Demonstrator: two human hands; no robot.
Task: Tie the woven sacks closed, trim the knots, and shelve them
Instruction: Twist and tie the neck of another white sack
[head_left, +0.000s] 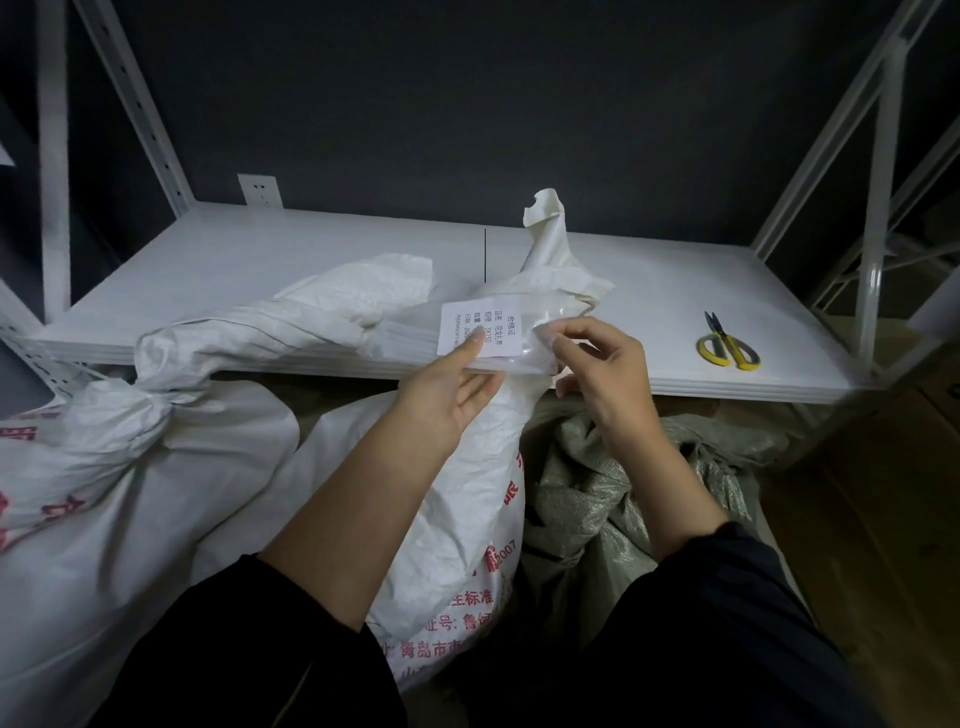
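A white woven sack (457, 519) with red print stands in the middle, its twisted neck (545, 244) rising above the shelf edge. In front of that neck I hold a clear plastic packet (415, 332) of white ties with a paper label. My left hand (447, 395) supports the packet from below, thumb on the label. My right hand (597, 369) pinches the packet's right end. A second white sack (130, 509) at the left is tied at its neck (156, 405). Yellow-handled scissors (727, 345) lie on the white shelf (234, 270) to the right.
A grey-green woven sack (597, 509) lies crumpled right of the middle sack. White rack uprights (878, 208) frame the shelf on both sides, with a dark wall behind. A brown cardboard box (883, 493) sits at the lower right.
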